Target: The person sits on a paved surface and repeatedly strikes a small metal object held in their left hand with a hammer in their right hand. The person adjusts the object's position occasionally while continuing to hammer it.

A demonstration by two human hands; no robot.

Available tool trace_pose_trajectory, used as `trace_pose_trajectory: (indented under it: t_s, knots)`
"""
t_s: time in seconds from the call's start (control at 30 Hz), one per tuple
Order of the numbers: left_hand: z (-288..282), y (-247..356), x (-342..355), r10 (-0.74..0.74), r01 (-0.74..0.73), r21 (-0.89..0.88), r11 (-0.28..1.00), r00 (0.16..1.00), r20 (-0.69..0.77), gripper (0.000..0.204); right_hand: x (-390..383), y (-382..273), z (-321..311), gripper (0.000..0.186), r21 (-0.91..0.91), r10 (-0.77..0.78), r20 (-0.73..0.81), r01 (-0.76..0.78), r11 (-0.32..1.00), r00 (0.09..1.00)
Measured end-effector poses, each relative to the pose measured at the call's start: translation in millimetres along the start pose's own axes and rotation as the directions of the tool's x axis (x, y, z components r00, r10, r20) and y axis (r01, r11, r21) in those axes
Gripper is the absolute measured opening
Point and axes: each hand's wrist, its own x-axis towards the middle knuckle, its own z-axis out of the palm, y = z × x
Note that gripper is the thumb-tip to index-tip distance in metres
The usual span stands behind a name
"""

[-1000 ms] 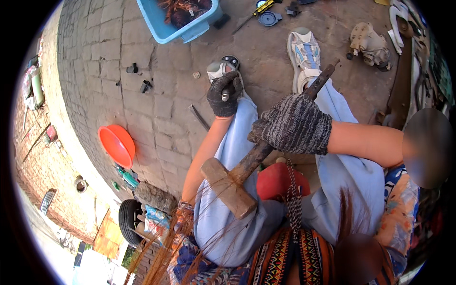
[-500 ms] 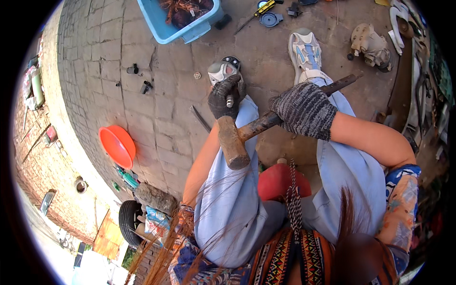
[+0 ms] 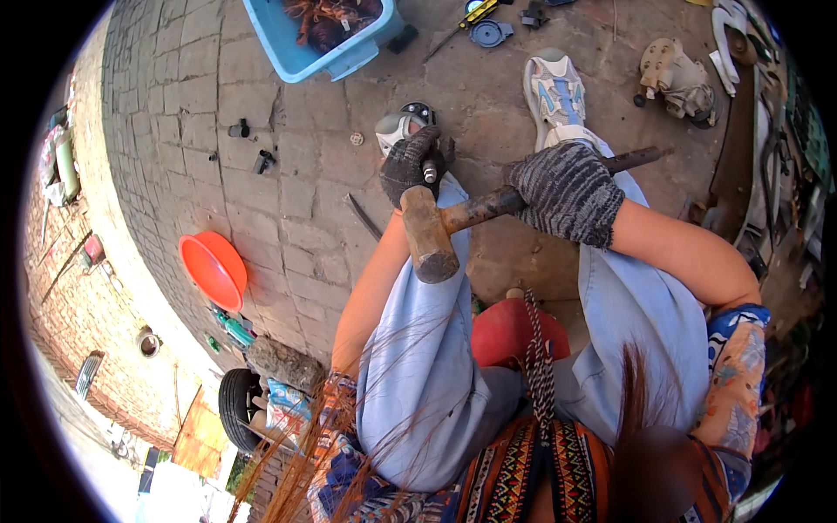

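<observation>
My right hand, in a grey-and-black striped knit glove, grips a sledgehammer partway along its dark, worn handle. The rusty head points left, just on the near side of my left hand and above my left shin. My left hand, in a dark glove, is closed around a short metal rod whose shiny end sticks up from the fist. That fist is down by my left shoe. The rod's lower end, and whatever it touches, is hidden by the glove.
A light blue tub with reddish scrap stands ahead. A yellow-handled screwdriver and a dirty metal casting lie on the paving. An orange-red basin, a stone block and a tyre are at left.
The hammer head has moved a little away from my body, closer to my left hand. Both hands keep their grips, and the left fist has barely shifted.
</observation>
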Motion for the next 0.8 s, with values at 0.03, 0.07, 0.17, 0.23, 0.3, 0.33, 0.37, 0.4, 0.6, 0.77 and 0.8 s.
trace_pose_trajectory:
  t_s: [0.03,0.07,0.17,0.23,0.3,0.33,0.37,0.4,0.6,0.77,0.8]
  knots:
    - [4.1,-5.4,-1.6,-0.052,0.052,-0.059,0.997,0.999,-0.011,0.019,-0.8,0.7,-0.7,0.016,0.013,0.007,-0.006,-0.007,1.0,1.0]
    - [8.3,-10.9,-2.7,-0.104,0.101,-0.118,0.988,0.994,-0.022,0.02,-1.9,1.2,-1.2,0.017,0.025,0.013,-0.012,-0.012,1.0,1.0]
    - [12.5,1.3,-1.6,-0.083,0.056,-0.235,0.97,0.99,-0.109,0.028,-3.3,5.9,1.0,0.017,0.038,0.036,-0.017,-0.035,0.999,0.999]
    - [0.7,33.5,6.9,0.027,-0.044,-0.143,0.989,0.993,-0.119,0.03,-4.7,9.9,2.1,0.017,0.042,0.057,-0.007,-0.056,0.998,0.998]
    - [3.6,22.8,8.7,-0.457,0.463,-0.63,0.623,0.869,0.188,0.03,-5.0,7.8,-2.2,0.017,0.044,0.061,0.007,-0.062,0.997,0.998]
    - [5.5,13.7,6.2,-0.443,0.506,-0.657,0.559,0.852,0.279,0.029,-5.8,8.0,-3.3,0.017,0.05,0.055,0.008,-0.055,0.997,0.998]
    - [7.4,5.0,3.6,-0.425,0.553,-0.671,0.494,0.827,0.368,0.029,-6.7,8.1,-4.3,0.018,0.056,0.049,0.008,-0.049,0.997,0.999]
    - [6.8,0.0,1.3,-0.256,0.419,-0.595,0.686,0.904,0.341,0.029,-7.1,8.8,-4.5,0.018,0.064,0.045,0.01,-0.046,0.997,0.999]
    - [9.5,15.7,-0.3,0.105,-0.063,-0.287,0.956,0.985,0.136,0.027,-9.2,13.3,-4.8,0.018,0.06,0.075,0.056,-0.078,0.995,0.996]
    - [7.1,19.0,3.8,0.058,-0.017,-0.289,0.957,0.989,0.135,0.022,-15.0,13.4,-5.4,0.017,0.026,0.023,0.006,-0.023,0.999,1.0]
    - [7.4,18.2,4.4,-0.065,0.135,-0.398,0.907,0.981,0.183,0.022,-14.5,13.5,-3.5,0.017,0.015,0.006,-0.003,-0.005,1.0,1.0]
